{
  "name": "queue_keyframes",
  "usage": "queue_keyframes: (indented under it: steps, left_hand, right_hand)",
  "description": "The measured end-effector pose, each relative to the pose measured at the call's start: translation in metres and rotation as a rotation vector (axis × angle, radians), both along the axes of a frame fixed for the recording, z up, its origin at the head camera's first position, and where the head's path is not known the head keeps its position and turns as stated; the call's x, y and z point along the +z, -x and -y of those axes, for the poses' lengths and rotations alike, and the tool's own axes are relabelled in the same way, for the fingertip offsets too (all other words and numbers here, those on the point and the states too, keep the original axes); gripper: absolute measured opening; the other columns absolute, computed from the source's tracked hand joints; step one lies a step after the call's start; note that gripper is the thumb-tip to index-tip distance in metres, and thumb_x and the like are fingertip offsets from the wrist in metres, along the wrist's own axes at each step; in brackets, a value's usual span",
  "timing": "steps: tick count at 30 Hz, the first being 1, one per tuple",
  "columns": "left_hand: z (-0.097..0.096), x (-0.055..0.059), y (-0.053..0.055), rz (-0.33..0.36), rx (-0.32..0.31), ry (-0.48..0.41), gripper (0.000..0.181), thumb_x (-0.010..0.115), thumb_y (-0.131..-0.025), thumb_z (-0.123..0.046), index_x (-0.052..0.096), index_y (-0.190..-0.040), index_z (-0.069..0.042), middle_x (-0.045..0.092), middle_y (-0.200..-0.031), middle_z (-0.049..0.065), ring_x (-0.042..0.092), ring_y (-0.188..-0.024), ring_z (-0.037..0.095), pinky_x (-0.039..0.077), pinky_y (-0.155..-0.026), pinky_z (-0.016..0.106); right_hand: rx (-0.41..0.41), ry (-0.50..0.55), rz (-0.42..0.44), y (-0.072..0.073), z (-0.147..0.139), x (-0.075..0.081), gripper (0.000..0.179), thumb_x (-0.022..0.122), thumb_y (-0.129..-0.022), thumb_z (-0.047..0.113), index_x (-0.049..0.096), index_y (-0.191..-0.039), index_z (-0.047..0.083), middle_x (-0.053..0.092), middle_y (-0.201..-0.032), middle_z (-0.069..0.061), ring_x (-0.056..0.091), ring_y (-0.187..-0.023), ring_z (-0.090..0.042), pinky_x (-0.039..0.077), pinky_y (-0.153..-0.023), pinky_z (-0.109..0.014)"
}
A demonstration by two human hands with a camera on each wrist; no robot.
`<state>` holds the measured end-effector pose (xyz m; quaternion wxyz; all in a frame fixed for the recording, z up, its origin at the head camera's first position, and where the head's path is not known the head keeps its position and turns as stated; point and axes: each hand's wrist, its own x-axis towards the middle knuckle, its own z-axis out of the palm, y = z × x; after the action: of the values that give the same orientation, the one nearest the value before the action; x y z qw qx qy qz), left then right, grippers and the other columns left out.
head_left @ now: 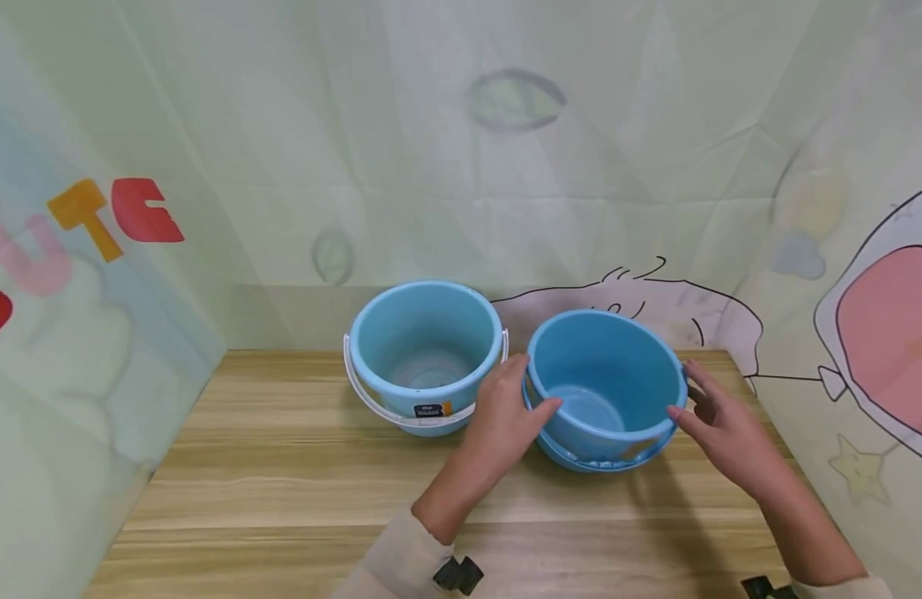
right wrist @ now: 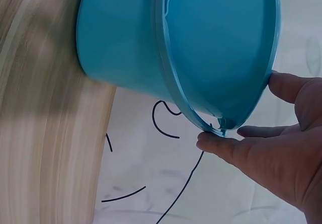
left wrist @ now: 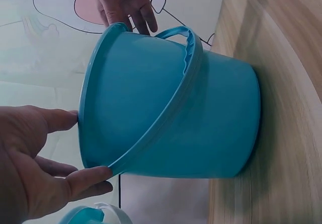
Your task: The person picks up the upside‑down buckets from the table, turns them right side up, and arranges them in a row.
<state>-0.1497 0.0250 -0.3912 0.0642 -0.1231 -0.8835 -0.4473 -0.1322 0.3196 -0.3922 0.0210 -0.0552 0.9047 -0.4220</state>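
Observation:
A blue bucket (head_left: 596,366) with a blue handle (left wrist: 171,103) stands on the wooden table, its mouth facing up in the head view. Its handle hangs down across the near side. On its left, my left hand (head_left: 503,409) has the thumb at the rim and the fingers spread along the outside, by the handle's end. Opposite, my right hand (head_left: 723,428) touches the rim with its thumb (right wrist: 287,85), while its forefinger lies at the handle joint. Both hands have fairly straight fingers. Just left of my left hand stands a lighter blue bucket (head_left: 431,333).
The lighter bucket has a white handle (head_left: 379,408) hanging in front and a dark label (head_left: 429,410). Behind the wooden table (head_left: 281,499) hangs a pale green printed cloth (head_left: 401,166), with more cloth at both sides. Bare wood lies in front of the buckets.

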Motion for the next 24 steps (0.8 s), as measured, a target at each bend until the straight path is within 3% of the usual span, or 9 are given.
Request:
queue_keyframes:
  steps: [5,12,19,24]
  left_hand:
    - [-0.001,-0.002,0.001,0.001,0.006,0.006,0.062,0.079,-0.092,-0.028,0.056,-0.144,-0.004,0.061,-0.138,0.008,0.055,-0.129,0.026,0.056,-0.101,0.041]
    - [-0.001,-0.003,0.0,0.051,0.01,-0.009,0.068,0.077,-0.093,-0.029,0.051,-0.149,-0.001,0.048,-0.157,0.017,0.043,-0.146,0.036,0.05,-0.109,0.051]
    - [-0.003,-0.005,0.005,0.041,0.015,-0.009,0.066,0.076,-0.094,-0.029,0.053,-0.147,0.002,0.044,-0.159,0.022,0.04,-0.149,0.042,0.046,-0.112,0.054]
    - [-0.004,-0.004,0.01,0.073,0.012,-0.026,0.067,0.076,-0.094,-0.029,0.052,-0.149,0.001,0.042,-0.161,0.021,0.038,-0.15,0.04,0.048,-0.11,0.053]
  right_hand:
    - [-0.005,0.02,0.018,0.002,0.0,0.0,0.078,0.061,-0.105,0.019,0.014,-0.162,-0.007,0.021,-0.165,-0.035,0.03,-0.144,-0.062,0.04,-0.105,-0.063]
    - [0.018,0.057,0.004,0.002,0.0,0.002,0.075,0.061,-0.105,0.017,0.017,-0.16,-0.009,0.024,-0.163,-0.035,0.03,-0.144,-0.063,0.04,-0.104,-0.062]
    - [0.03,0.06,-0.006,0.007,-0.001,0.002,0.072,0.059,-0.106,0.016,0.018,-0.161,-0.007,0.025,-0.163,-0.035,0.029,-0.145,-0.062,0.038,-0.106,-0.063]
    - [0.041,0.077,-0.015,0.012,-0.001,0.002,0.07,0.059,-0.106,0.015,0.02,-0.161,-0.005,0.025,-0.164,-0.033,0.028,-0.146,-0.062,0.038,-0.106,-0.065]
